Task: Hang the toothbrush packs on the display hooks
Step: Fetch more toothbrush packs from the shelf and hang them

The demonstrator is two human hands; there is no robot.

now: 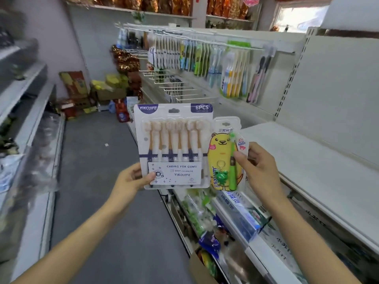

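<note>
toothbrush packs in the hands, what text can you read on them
White six-brush blister pack, left hand:
"YIKOJIFE"
"6PCS"
"CARING FOR GUMS"
"DEEP CLEANING"
"YIKOJIFE"
Yellow bear child's toothbrush pack, right hand:
"BABY"
Its other print is too small or blurred to read.

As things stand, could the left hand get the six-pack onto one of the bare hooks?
Probably yes. The left hand grips the six-pack at its lower corner, its hang hole is uncovered, and nothing stands between it and the bare hooks beyond.
</note>
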